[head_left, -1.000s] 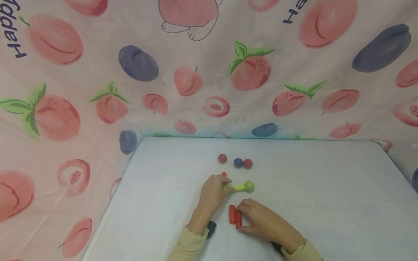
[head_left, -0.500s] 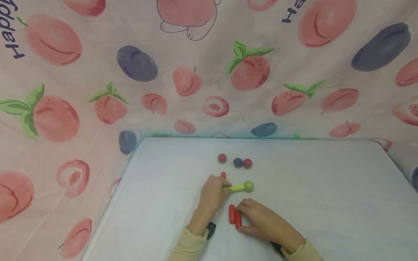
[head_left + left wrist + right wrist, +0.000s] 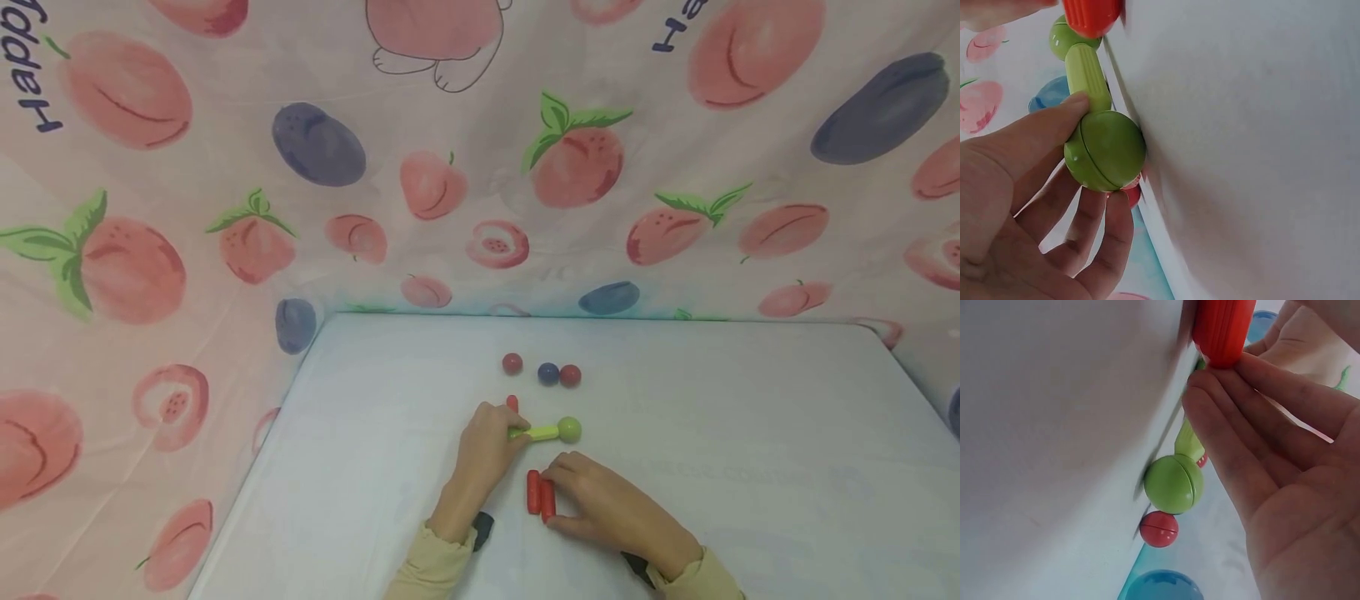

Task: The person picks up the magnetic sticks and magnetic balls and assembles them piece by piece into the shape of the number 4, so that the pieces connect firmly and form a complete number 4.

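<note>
My left hand pinches one end of a green piece, a light green ribbed rod with a ball at each end. Its thumb lies where the rod meets the near green ball, and fingertips touch that ball's far side. The other green ball points right. Part of a red rod shows just beyond the left hand. My right hand holds a red rod by its ends, between thumb and fingertips. A second red rod lies beside it, on its left.
Farther back on the white table lie a red ball and, to its right, a blue ball beside another red ball. A fruit-printed cloth hangs behind the table and along its left side.
Both hands keep their holds. The right hand and its red rod have shifted very slightly forward; the green piece has moved a touch to the left.
</note>
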`<action>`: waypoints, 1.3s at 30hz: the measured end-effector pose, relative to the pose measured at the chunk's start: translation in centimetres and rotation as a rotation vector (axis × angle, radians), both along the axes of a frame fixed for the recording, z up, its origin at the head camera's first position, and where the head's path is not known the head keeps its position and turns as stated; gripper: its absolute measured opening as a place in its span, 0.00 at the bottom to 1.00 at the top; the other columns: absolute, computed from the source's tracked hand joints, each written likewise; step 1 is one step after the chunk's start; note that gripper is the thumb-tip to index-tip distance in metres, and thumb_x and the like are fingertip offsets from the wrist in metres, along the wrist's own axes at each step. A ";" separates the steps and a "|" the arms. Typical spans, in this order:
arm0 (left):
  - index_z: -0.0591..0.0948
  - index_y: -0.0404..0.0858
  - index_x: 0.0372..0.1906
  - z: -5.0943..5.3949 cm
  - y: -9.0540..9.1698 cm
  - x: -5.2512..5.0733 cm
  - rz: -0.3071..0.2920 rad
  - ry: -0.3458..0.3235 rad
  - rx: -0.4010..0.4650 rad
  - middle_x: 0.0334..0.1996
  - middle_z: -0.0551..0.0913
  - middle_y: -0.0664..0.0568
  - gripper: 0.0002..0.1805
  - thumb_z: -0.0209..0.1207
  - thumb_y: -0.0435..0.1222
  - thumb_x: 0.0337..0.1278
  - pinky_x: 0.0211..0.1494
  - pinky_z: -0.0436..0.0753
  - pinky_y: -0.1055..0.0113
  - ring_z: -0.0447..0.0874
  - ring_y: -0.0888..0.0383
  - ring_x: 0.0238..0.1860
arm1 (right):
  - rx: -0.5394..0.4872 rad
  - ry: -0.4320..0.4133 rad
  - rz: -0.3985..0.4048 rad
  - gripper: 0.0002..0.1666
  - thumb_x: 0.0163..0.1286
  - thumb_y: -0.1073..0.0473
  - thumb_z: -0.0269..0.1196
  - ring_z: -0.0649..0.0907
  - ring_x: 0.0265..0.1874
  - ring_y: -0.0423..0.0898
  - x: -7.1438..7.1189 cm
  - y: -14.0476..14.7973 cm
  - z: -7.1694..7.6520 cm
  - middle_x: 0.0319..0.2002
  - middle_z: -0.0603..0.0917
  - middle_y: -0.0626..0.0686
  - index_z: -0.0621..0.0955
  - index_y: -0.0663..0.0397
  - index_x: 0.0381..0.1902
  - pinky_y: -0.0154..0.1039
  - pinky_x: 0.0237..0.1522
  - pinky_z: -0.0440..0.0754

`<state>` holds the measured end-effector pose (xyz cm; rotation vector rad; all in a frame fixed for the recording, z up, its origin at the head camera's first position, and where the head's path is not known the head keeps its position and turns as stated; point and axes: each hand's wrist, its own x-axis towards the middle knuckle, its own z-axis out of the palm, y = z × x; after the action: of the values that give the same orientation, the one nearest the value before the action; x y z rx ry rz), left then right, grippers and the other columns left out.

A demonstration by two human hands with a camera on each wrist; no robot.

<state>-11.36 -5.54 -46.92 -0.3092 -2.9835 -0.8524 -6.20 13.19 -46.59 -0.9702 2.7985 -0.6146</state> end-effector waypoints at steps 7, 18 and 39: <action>0.90 0.44 0.40 -0.1 0.0 0.0 0.006 0.009 -0.008 0.32 0.81 0.58 0.10 0.73 0.38 0.50 0.39 0.78 0.72 0.72 0.63 0.36 | 0.004 0.023 -0.005 0.26 0.57 0.48 0.74 0.79 0.44 0.39 -0.5 0.5 0.5 0.46 0.80 0.45 0.83 0.52 0.50 0.40 0.52 0.83; 0.90 0.44 0.40 -0.2 -0.1 0.2 0.020 -0.014 0.008 0.33 0.79 0.57 0.11 0.73 0.37 0.49 0.39 0.79 0.72 0.71 0.63 0.36 | 0.018 0.044 -0.124 0.30 0.54 0.49 0.76 0.81 0.54 0.45 -1.3 0.6 1.5 0.52 0.82 0.50 0.82 0.52 0.54 0.44 0.56 0.82; 0.90 0.43 0.37 -0.1 -0.3 0.6 0.003 0.009 0.010 0.31 0.81 0.58 0.09 0.74 0.36 0.47 0.34 0.74 0.75 0.70 0.64 0.34 | -0.106 0.224 -0.145 0.30 0.49 0.55 0.80 0.81 0.48 0.46 -3.9 1.9 1.6 0.47 0.82 0.50 0.82 0.55 0.50 0.44 0.54 0.83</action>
<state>-10.79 -5.87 -47.05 -0.3074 -2.9698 -0.8633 -10.10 15.08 -45.00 -0.9122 3.0836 -0.7205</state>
